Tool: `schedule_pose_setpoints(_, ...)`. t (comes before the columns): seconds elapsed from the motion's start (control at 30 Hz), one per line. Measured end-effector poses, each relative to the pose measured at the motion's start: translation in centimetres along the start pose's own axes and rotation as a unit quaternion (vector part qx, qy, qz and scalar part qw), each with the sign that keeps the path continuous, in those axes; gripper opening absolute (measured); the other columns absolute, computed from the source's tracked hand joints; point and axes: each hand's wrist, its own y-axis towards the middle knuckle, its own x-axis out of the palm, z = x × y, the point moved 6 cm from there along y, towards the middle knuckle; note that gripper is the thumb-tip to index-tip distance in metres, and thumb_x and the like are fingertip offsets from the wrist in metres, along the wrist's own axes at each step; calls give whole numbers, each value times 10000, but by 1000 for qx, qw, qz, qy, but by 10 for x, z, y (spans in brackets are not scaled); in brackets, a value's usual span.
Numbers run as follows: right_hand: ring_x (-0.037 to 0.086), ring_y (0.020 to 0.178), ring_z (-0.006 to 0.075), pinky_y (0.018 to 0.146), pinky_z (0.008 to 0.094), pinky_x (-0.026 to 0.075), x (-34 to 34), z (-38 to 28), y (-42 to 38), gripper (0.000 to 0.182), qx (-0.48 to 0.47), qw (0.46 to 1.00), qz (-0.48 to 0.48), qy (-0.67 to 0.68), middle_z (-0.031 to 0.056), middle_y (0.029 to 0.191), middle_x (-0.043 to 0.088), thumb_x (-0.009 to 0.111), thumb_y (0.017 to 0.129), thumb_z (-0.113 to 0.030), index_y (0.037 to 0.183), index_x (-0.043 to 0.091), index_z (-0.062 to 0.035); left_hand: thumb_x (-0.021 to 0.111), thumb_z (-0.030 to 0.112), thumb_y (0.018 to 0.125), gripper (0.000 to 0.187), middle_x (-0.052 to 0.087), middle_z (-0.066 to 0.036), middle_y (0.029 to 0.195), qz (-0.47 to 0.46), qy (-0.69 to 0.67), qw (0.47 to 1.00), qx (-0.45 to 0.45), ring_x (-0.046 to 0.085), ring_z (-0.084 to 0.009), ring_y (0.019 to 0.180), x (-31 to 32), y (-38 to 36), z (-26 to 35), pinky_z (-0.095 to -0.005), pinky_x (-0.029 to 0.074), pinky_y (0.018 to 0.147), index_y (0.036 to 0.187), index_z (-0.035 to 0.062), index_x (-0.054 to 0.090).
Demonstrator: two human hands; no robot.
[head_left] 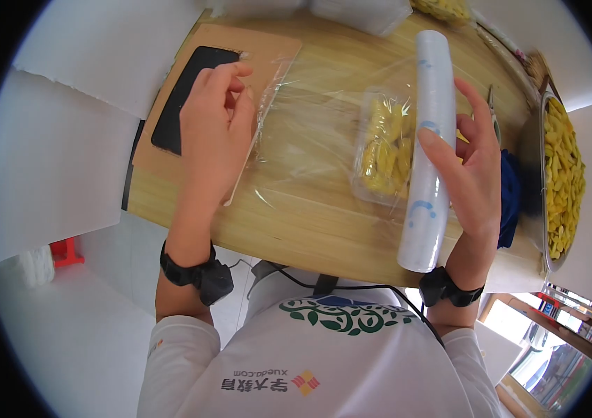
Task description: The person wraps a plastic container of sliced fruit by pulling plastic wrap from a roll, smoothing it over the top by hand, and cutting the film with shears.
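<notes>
In the head view, the right hand point(476, 171) steadies the film roll point(427, 160), thumb on it, fingers spread, beside the clear tray point(361, 167) on the counter point(296, 240). The left hand point(214, 129) curls over the black panel point(176, 118); whether it pinches the film point(266, 115), I cannot tell. Slack could crease the film; a roll nudge could shift the tray.

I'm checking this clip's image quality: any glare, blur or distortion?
Head view: lens distortion bows the table edge, with black corners around a round image; glare streaks the clear film, partly veiling the tray; the lower-right background looks overexposed; the shirt lettering reads sharply, though upside down.
</notes>
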Motion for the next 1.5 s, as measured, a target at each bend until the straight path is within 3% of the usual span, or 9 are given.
schedule_pose_setpoints(0.13, 704, 864, 186, 696, 312, 572, 1, -1, 0, 786, -5, 1000, -4, 6, 148, 1030, 645, 780, 832, -153, 1511, 399, -40, 596, 52, 980, 274, 644, -75, 1090, -6, -191, 982, 8, 647, -155, 963, -3, -4, 13, -260, 501, 874, 1250, 18, 621)
schedule_pose_setpoints(0.3, 706, 862, 184, 691, 310, 571, 1, -1, 1, 784, -9, 1000, -6, 0, 154, 1027, 644, 781, 840, -158, 1509, 395, -31, 559, 54, 993, 330, 619, -52, 1163, -25, -489, 869, -71, 605, -149, 1069, 16, -16, 53, -291, 476, 957, 1313, -26, 566)
schedule_pose_setpoints(0.43, 707, 862, 185, 690, 308, 570, 0, 0, 0, 779, -9, 1000, -9, 0, 151, 1024, 648, 788, 846, -182, 1504, 401, -28, 554, 21, 983, 305, 614, -54, 1167, -46, -391, 919, -8, 597, -151, 1078, 24, -39, 56, -296, 471, 960, 1285, -13, 560)
schedule_pose_setpoints(0.5, 707, 862, 185, 690, 307, 569, 0, 1, 0, 776, -5, 1000, -9, 0, 150, 1024, 650, 790, 848, -190, 1501, 404, -27, 585, -28, 909, 207, 637, -91, 1032, -5, -251, 963, 101, 612, -198, 931, 18, -53, 56, -311, 493, 824, 1115, -8, 590)
schedule_pose_setpoints(0.73, 706, 861, 182, 689, 303, 567, -1, 4, 1, 779, -20, 1000, -14, -1, 155, 1022, 657, 806, 851, -217, 1494, 411, -24, 669, -63, 862, 257, 648, -114, 1086, -130, -149, 973, 116, 628, -238, 1029, 34, -84, 36, -330, 493, 902, 1104, 15, 635)
schedule_pose_setpoints(0.9, 705, 862, 186, 685, 306, 569, -2, 3, 1, 785, -20, 1000, -17, -3, 163, 1033, 657, 809, 853, -223, 1497, 407, -23, 739, -33, 787, 311, 658, -134, 1112, -127, 1, 961, 246, 624, -327, 1064, 36, -93, 35, -413, 504, 894, 1083, 28, 662)
schedule_pose_setpoints(1.23, 708, 854, 191, 671, 310, 573, -2, 6, 2, 786, -24, 1000, -11, 13, 158, 1027, 652, 804, 852, -201, 1501, 396, -26, 659, -59, 827, 265, 650, -136, 1093, -132, 55, 964, 224, 622, -329, 1018, 13, -86, 22, -383, 502, 895, 1076, 32, 657)
schedule_pose_setpoints(1.33, 710, 853, 189, 670, 310, 573, -1, 5, 1, 783, -23, 999, -16, 16, 158, 1027, 649, 801, 849, -192, 1499, 398, -28, 624, -39, 844, 279, 645, -122, 1058, -174, 25, 982, 74, 633, -332, 1023, 3, -70, 18, -388, 502, 877, 1118, 8, 643)
schedule_pose_setpoints(1.5, 710, 850, 187, 668, 310, 573, -1, 5, 2, 783, -20, 1000, -13, 15, 159, 1025, 647, 799, 845, -185, 1500, 399, -31, 533, 32, 997, 317, 663, -115, 1204, 11, -215, 973, 79, 626, -211, 1137, -10, -25, 49, -350, 488, 970, 1304, -19, 594)
